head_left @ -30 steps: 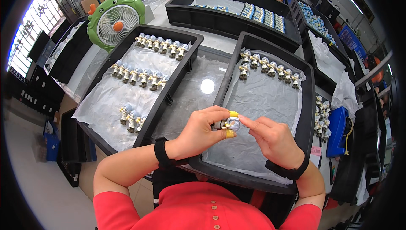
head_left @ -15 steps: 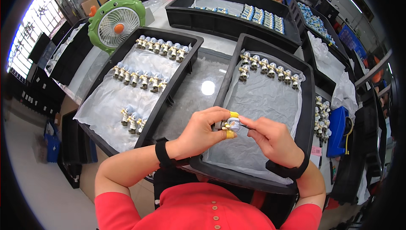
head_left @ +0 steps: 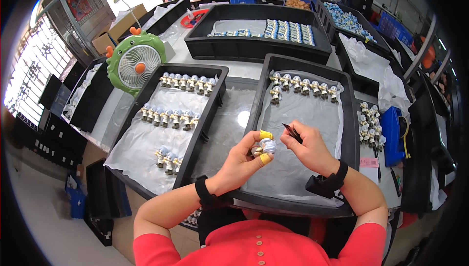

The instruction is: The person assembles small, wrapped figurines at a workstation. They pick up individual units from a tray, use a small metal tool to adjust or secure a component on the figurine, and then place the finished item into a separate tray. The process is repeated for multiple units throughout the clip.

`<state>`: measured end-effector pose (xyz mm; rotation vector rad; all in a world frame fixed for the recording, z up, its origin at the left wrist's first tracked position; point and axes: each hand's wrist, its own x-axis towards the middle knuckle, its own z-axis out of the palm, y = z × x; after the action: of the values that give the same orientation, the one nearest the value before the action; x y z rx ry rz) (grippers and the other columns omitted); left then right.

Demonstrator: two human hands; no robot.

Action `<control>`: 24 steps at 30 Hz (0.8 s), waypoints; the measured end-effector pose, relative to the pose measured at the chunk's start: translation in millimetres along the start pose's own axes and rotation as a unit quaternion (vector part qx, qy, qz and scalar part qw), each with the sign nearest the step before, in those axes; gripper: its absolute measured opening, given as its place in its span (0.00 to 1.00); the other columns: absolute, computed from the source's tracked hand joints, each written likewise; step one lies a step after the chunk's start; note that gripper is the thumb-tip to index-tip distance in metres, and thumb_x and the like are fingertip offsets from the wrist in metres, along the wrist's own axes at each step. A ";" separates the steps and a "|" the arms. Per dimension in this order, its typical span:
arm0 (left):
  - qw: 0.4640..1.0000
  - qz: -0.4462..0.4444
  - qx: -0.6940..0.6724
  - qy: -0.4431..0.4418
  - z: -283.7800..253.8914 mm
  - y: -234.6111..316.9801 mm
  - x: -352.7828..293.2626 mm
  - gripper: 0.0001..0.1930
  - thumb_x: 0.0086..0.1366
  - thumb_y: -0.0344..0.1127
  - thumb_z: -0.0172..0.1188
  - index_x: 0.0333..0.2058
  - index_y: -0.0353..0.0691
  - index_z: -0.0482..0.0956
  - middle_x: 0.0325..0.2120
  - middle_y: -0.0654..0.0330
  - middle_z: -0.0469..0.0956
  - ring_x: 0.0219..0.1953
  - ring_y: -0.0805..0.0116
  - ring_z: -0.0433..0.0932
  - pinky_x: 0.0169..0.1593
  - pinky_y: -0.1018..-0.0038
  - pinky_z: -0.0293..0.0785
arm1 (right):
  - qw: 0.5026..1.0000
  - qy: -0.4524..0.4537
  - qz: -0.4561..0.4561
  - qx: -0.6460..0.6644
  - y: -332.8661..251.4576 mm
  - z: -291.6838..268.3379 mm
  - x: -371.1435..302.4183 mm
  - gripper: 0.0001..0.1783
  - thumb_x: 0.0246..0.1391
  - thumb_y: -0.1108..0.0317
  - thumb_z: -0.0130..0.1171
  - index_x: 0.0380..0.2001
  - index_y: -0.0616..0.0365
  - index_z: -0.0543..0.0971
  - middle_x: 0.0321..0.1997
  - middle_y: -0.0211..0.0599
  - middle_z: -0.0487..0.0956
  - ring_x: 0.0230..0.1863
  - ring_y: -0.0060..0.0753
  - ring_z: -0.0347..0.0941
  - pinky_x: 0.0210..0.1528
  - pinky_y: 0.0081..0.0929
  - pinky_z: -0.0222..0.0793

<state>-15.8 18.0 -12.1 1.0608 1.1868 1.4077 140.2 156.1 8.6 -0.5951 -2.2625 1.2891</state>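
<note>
Between the yellow-covered thumb and forefinger of my left hand [head_left: 234, 166] is a small figurine [head_left: 268, 146] with a pale blue-white head. My right hand [head_left: 312, 151] is closed round a slim dark pointed tool [head_left: 290, 129]; its exact kind I cannot make out. The tool's tip stands a little apart from the figurine, up and to its right. Both hands are above the paper-lined right tray [head_left: 305, 119], where similar figurines [head_left: 305, 86] lie in a row along the far end, with one more below the row's left end.
To the left, another black tray [head_left: 223, 78] holds three groups of figurines. Behind it stands a green fan [head_left: 137, 63]. A large black tray [head_left: 254, 51] with blue-and-white pieces lies across the back. More figurines [head_left: 370, 127] and a blue box [head_left: 392, 136] are at the right.
My right hand has drawn the tool away from the figurine, so a gap now shows. The figurine has turned slightly in my left hand. The whole view has tilted upward.
</note>
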 end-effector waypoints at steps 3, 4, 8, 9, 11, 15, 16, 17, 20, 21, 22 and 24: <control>1.000 0.020 -0.020 -0.003 -1.1 0.2 4.1 0.18 0.65 0.29 0.56 0.51 0.40 0.63 0.46 0.59 0.73 0.45 0.73 0.74 0.52 0.73 0.70 | 0.997 -0.005 -0.009 -0.078 19.0 -0.4 3.4 0.10 0.54 0.67 0.56 0.29 0.64 0.72 0.22 0.45 0.75 0.22 0.40 0.71 0.26 0.31 0.64; 0.999 0.025 -0.030 0.002 -0.6 -1.9 3.2 0.18 0.65 0.29 0.56 0.51 0.40 0.63 0.46 0.59 0.73 0.45 0.72 0.74 0.52 0.73 0.70 | 0.994 -0.007 -0.010 -0.110 24.5 -0.1 4.3 0.10 0.54 0.67 0.56 0.29 0.64 0.72 0.22 0.46 0.75 0.22 0.43 0.72 0.26 0.33 0.65; 0.998 0.041 -0.030 0.022 1.0 -3.8 1.3 0.16 0.65 0.29 0.56 0.49 0.40 0.64 0.46 0.59 0.73 0.44 0.72 0.75 0.52 0.74 0.70 | 0.986 -0.018 -0.032 -0.162 42.4 1.9 7.6 0.09 0.53 0.67 0.57 0.29 0.63 0.72 0.25 0.49 0.76 0.27 0.52 0.73 0.29 0.39 0.67; 0.999 0.042 -0.019 0.024 1.9 -3.3 0.8 0.17 0.65 0.29 0.55 0.51 0.41 0.63 0.46 0.60 0.73 0.44 0.72 0.75 0.52 0.74 0.70 | 0.983 -0.020 -0.040 -0.177 47.7 1.9 7.7 0.09 0.53 0.67 0.57 0.29 0.63 0.72 0.25 0.48 0.77 0.27 0.53 0.74 0.29 0.40 0.67; 0.999 0.041 0.001 0.027 4.2 -3.0 0.4 0.19 0.66 0.29 0.55 0.53 0.41 0.62 0.46 0.61 0.72 0.44 0.73 0.74 0.52 0.74 0.69 | 0.977 -0.022 -0.049 -0.205 57.6 -0.4 7.3 0.09 0.53 0.67 0.57 0.30 0.62 0.72 0.26 0.48 0.77 0.28 0.54 0.74 0.30 0.42 0.68; 0.999 0.045 0.004 0.030 8.3 -0.1 -1.6 0.26 0.67 0.30 0.53 0.61 0.42 0.55 0.45 0.63 0.68 0.45 0.75 0.72 0.54 0.75 0.68 | 0.969 -0.035 -0.051 -0.237 71.2 -5.9 8.7 0.08 0.52 0.69 0.56 0.31 0.62 0.72 0.26 0.49 0.77 0.29 0.55 0.74 0.32 0.43 0.69; 0.999 0.046 -0.001 0.026 8.2 -1.5 -1.4 0.27 0.67 0.30 0.52 0.63 0.42 0.53 0.45 0.64 0.67 0.46 0.75 0.71 0.54 0.75 0.67 | 0.968 -0.040 -0.048 -0.243 73.7 -7.3 8.3 0.07 0.52 0.70 0.56 0.31 0.62 0.72 0.27 0.49 0.77 0.30 0.55 0.74 0.33 0.43 0.69; 0.999 0.046 -0.006 0.022 8.3 -2.2 -1.4 0.29 0.68 0.31 0.51 0.64 0.43 0.51 0.44 0.64 0.66 0.46 0.76 0.70 0.55 0.75 0.67 | 0.967 -0.044 -0.065 -0.242 79.8 -7.1 8.3 0.07 0.51 0.70 0.56 0.32 0.62 0.72 0.28 0.49 0.77 0.31 0.55 0.74 0.34 0.43 0.69; 0.999 0.034 0.012 0.029 8.0 -1.0 -2.6 0.28 0.69 0.32 0.50 0.64 0.43 0.50 0.44 0.64 0.66 0.47 0.76 0.69 0.56 0.75 0.66 | 0.964 -0.059 -0.099 -0.240 91.2 -2.9 7.4 0.08 0.50 0.71 0.56 0.33 0.62 0.73 0.31 0.49 0.76 0.35 0.54 0.74 0.37 0.42 0.70; 0.999 0.034 0.014 0.028 7.4 -1.6 -2.8 0.28 0.69 0.33 0.50 0.64 0.43 0.50 0.44 0.64 0.66 0.47 0.76 0.69 0.56 0.74 0.66 | 0.964 -0.067 -0.098 -0.239 90.1 -1.0 6.2 0.08 0.49 0.71 0.56 0.33 0.62 0.73 0.32 0.49 0.76 0.36 0.54 0.74 0.38 0.41 0.70; 0.999 0.033 0.016 0.028 6.5 -2.7 -2.6 0.28 0.69 0.33 0.49 0.64 0.43 0.49 0.44 0.64 0.66 0.46 0.76 0.70 0.56 0.74 0.66 | 0.964 -0.074 -0.097 -0.238 89.5 0.5 5.4 0.09 0.49 0.72 0.57 0.34 0.62 0.73 0.33 0.49 0.76 0.37 0.53 0.73 0.40 0.41 0.70; 0.999 0.033 0.019 0.028 5.7 -3.1 -2.9 0.28 0.69 0.33 0.49 0.64 0.43 0.49 0.44 0.64 0.66 0.46 0.76 0.70 0.56 0.74 0.66 | 0.962 -0.090 -0.076 -0.248 88.8 2.3 4.0 0.10 0.48 0.71 0.57 0.34 0.62 0.73 0.34 0.48 0.75 0.38 0.54 0.73 0.40 0.41 0.70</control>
<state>-9.4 16.1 -14.4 1.1022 1.2335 1.4786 148.0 198.2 -69.3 -0.4695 -2.7448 0.7230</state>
